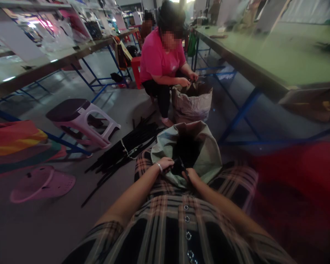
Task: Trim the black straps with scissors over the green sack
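Between my knees stands a pale, grey-green woven sack [210,157] with its mouth spread wide and black material [185,146] inside. At the near side of the opening my left hand [166,164] is closed on the edge of a black piece [177,167]. My right hand [191,176], just to the right, is wrapped round dark, slim scissors [183,167] whose blades point up beside that piece. Fine detail of the piece is lost in shadow, and my right fingers are partly hidden.
A bundle of black strips [126,143] lies on the floor at left, near a stool [85,117] and a pink basket [44,183]. Ahead, a seated co-worker [161,58] handles something over another sack [192,104]. Worktables [244,58] flank both sides.
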The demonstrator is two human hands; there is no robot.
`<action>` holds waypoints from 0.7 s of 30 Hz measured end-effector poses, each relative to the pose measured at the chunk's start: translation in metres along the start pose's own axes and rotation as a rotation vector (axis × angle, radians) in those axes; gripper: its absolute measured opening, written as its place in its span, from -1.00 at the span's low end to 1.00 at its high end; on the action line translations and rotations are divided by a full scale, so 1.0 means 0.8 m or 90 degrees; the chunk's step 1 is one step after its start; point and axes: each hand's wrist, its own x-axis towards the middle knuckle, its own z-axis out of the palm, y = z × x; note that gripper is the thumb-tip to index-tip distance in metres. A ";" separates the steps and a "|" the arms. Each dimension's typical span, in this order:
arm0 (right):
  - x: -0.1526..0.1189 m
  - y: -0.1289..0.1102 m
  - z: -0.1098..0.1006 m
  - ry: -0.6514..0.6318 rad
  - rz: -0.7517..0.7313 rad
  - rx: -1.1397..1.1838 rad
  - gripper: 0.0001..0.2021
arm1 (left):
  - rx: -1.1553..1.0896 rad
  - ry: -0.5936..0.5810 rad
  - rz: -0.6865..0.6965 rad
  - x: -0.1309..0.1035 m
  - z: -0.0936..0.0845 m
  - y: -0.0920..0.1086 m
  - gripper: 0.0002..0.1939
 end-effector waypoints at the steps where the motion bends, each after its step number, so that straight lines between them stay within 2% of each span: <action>1: 0.000 0.000 -0.002 -0.004 -0.003 0.002 -0.82 | -0.004 0.007 0.002 -0.001 0.000 0.002 -0.84; 6: 0.000 -0.001 -0.010 -0.059 -0.046 0.003 -0.84 | -0.017 0.033 0.013 -0.009 0.003 0.015 -0.92; 11: -0.002 -0.001 -0.016 -0.102 -0.089 0.004 -0.86 | 0.040 0.045 0.041 -0.008 0.014 0.022 -0.94; 16: 0.003 0.002 -0.021 -0.108 -0.083 -0.012 -0.82 | 0.137 0.051 0.055 -0.003 0.027 0.023 -0.91; 21: 0.010 0.013 -0.019 -0.093 -0.138 -0.023 -0.80 | 0.162 0.057 0.046 -0.002 0.032 0.026 -0.89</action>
